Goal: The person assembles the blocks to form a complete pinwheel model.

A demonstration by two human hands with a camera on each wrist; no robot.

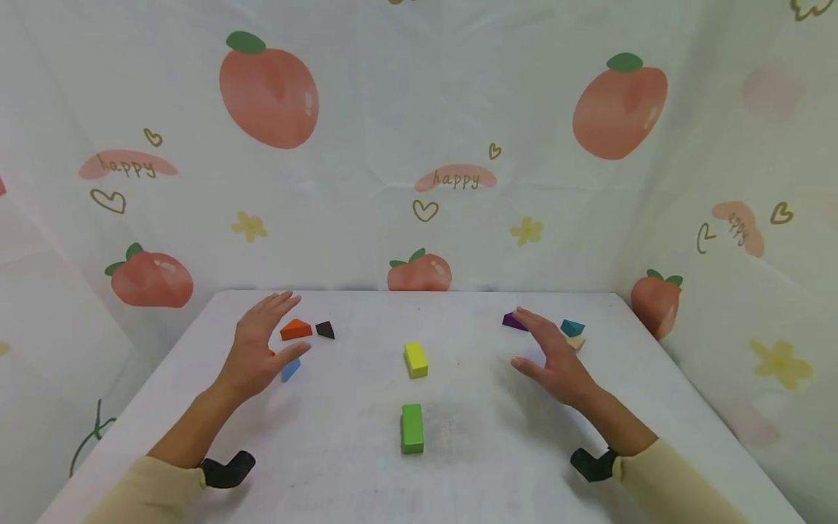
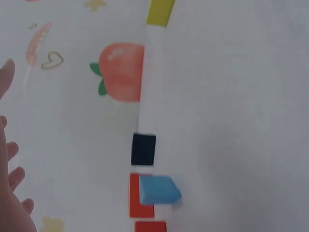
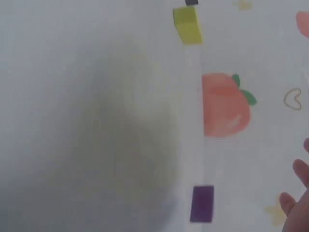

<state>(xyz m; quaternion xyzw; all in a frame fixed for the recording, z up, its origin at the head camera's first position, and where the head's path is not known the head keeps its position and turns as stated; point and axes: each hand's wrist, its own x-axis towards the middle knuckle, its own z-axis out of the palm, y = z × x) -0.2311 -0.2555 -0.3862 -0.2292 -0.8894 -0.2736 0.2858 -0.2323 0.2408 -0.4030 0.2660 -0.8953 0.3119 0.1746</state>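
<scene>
My left hand (image 1: 257,351) hovers over the left side of the white table, fingers spread and holding nothing. Around it lie an orange block (image 1: 297,330), a black block (image 1: 325,330) and a blue block (image 1: 291,370); another red-orange block (image 2: 150,227) shows in the left wrist view. My right hand (image 1: 553,362), likewise empty with thumb and fingers apart, is raised over the right side. Near its fingertips is a purple block (image 1: 514,321); beyond it lie a teal block (image 1: 572,327) and a tan block (image 1: 576,343), partly hidden by the hand.
Between the hands, a yellow block (image 1: 415,360) lies behind a green rectangular block (image 1: 412,429) along the table's middle. A white cloth (image 1: 366,145) printed with fruit hangs behind the table (image 1: 353,466) and along its sides. A green cord (image 1: 92,429) hangs at the left.
</scene>
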